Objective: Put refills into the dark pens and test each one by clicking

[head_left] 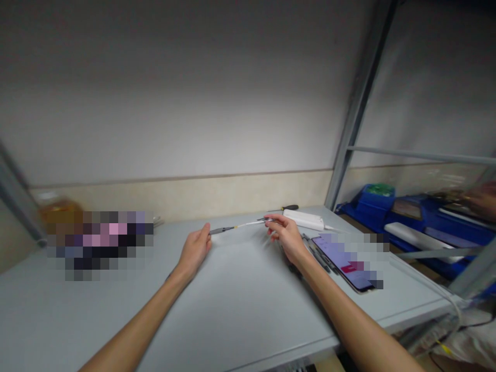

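Note:
My left hand (195, 253) is closed around a slim grey pen-like tool (220, 230), which points to the right. From its tip a thin white cord or strip (250, 223), yellowish at its left end, stretches across to my right hand (285, 236). The fingers of my right hand are pinched on the cord's right end, where a thin dark piece also shows; I cannot tell what that piece is. Both hands are raised over the grey table (228, 299). Under my right wrist lie several dark slim tools (321, 253), partly hidden by the arm.
A white power strip (304, 219) and a screwdriver (290, 207) lie at the back right. To the right is a phone (343, 264). A pixelated object (104, 243) occupies the left. Beyond the metal post (358, 113), blue trays (377, 199) and another person's blurred hand (484, 201) appear.

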`<state>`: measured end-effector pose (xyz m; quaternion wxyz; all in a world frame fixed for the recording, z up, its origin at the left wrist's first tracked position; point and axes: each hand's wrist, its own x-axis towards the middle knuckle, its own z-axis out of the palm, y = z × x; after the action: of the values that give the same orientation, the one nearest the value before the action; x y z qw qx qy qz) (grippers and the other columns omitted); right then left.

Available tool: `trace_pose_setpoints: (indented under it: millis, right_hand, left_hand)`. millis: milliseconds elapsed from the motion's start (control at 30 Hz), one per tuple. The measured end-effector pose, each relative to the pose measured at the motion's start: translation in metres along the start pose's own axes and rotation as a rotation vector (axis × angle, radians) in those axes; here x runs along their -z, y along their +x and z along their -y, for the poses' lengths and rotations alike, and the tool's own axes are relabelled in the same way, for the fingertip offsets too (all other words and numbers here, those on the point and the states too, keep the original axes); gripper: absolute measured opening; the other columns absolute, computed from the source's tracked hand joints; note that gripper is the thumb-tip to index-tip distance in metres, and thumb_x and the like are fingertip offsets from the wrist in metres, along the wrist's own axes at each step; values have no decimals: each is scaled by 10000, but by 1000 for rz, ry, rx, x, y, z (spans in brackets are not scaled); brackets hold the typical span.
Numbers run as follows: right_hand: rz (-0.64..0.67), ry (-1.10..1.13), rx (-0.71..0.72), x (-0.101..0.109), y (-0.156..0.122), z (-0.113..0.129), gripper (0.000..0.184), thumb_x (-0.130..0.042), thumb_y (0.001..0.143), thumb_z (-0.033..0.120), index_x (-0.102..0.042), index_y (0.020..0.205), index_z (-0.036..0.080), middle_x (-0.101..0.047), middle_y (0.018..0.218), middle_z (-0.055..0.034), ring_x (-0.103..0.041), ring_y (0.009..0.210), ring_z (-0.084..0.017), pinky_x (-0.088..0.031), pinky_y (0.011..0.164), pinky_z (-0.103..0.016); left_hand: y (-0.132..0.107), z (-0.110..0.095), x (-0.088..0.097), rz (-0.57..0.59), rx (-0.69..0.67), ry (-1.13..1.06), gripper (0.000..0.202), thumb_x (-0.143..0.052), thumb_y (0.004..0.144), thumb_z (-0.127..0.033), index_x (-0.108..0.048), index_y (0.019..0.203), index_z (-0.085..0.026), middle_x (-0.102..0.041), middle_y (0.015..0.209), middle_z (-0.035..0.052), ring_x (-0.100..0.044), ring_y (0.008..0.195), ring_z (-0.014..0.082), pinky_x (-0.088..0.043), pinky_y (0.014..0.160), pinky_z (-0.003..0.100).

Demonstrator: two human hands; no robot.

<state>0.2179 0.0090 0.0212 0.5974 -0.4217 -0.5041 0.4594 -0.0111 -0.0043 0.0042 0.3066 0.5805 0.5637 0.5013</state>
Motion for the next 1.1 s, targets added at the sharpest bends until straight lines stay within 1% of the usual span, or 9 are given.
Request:
trace_pose_setpoints:
  millis: [100, 333, 633, 733, 833, 933, 1033, 1100]
  right_hand:
    - [-2, -3, -13, 0, 0, 1, 285, -635, 583, 274, -644, 834, 138, -553, 643, -2, -489, 537, -106, -368, 393, -198]
    - [38, -43, -15, -3, -2, -1, 288, -648, 579, 273, -658, 832, 134, -578, 654, -12, -497, 543, -110, -368, 388, -195]
    - [245, -109, 15, -8, -6, -10, 336, -660, 633, 339, -670, 900, 135, -615, 653, -28, -517, 551, -117, -376, 422, -204]
    - [273, -134, 41, -7, -5, -14, 374, -664, 640, 385, -665, 905, 121, -621, 661, -32, -490, 511, -102, -379, 431, -213]
    - [258, -227, 51, -6, -5, -13, 355, -624, 679, 439, -662, 824, 117, -591, 606, -8, -416, 427, -74, -336, 402, -208]
    - [239, -397, 85, -6, -6, -11, 397, -529, 755, 489, -638, 641, 125, -497, 468, 23, -370, 390, -69, -289, 399, -205]
    - [228, -513, 99, -7, -7, -10, 508, -441, 803, 522, -584, 505, 136, -416, 387, 29, -363, 388, -76, -276, 408, -206]
    - [233, -537, 97, -8, -7, -11, 541, -410, 814, 535, -583, 493, 136, -414, 390, 23, -366, 389, -77, -278, 406, -205]
  left_hand:
    - [0, 1, 0, 1, 0, 4, 532, -300, 808, -562, -324, 417, -202, -290, 380, -56, -261, 369, 77, -216, 421, 228]
    - [-1, -1, -3, 28, 15, 24, 551, -315, 796, -581, -347, 405, -195, -283, 369, -58, -266, 375, 79, -213, 429, 225]
    - [-4, 2, -9, 115, 39, 12, 561, -309, 768, -647, -343, 425, -205, -286, 367, -59, -251, 371, 84, -188, 421, 232]
    - [-2, 6, -8, 128, -5, 0, 540, -324, 780, -623, -381, 452, -199, -319, 387, -53, -284, 390, 92, -215, 439, 230]
    - [1, 9, -6, 137, -111, -12, 484, -385, 778, -580, -466, 515, -182, -435, 463, -26, -393, 469, 112, -294, 507, 226]
    - [1, 9, -6, 160, -185, 0, 419, -443, 775, -523, -512, 554, -173, -498, 534, -9, -446, 542, 125, -327, 560, 228]
    - [0, 7, -6, 169, -210, -30, 353, -503, 756, -481, -538, 593, -169, -514, 554, -12, -458, 561, 125, -336, 570, 225]
    - [1, 7, -5, 150, -194, -91, 329, -535, 736, -472, -549, 619, -165, -526, 558, -13, -470, 563, 122, -346, 576, 223]
